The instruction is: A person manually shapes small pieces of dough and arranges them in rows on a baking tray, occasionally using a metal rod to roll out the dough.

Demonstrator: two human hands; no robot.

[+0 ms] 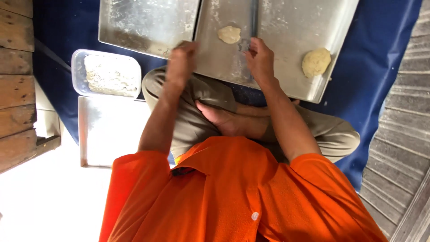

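Sitting cross-legged on a dark blue mat point(376, 85), a person in an orange short-sleeved shirt point(233, 197) and khaki trousers point(197, 96) leans over a wide, flour-dusted metal tray point(291, 27) that rests partly over the knees. The head view is the only one, and it looks straight down over the chest and arms.

The left hand point(181, 60) sits at the near edge of that tray, just where it meets a second, smaller metal tray point(143, 22) lying beside it. Its fingers are curled into a loose fist, knuckles towards the camera; whether anything is pinched inside them I cannot tell. The right hand point(260, 56) rests on the wide tray, fingers bent and closed around the near end of a thin dark metal rod point(254, 18) that runs away up the tray's surface.

Between the two hands, a little beyond them and just beside the rod, lies a small flattened piece of pale dough point(229, 34). A larger rounded lump of pale dough point(316, 62) sits well apart from it, near the tray's right corner.

To the person's left, on the mat, stands a clear rectangular plastic tub point(78, 71) holding a block of white crumbly dough point(112, 76). Just nearer than it lies a third flat metal tray point(107, 130), washed out by bright light. Weathered wooden planks point(15, 67) border the far left side, and grey corrugated sheeting point(403, 134) lies at the right edge.
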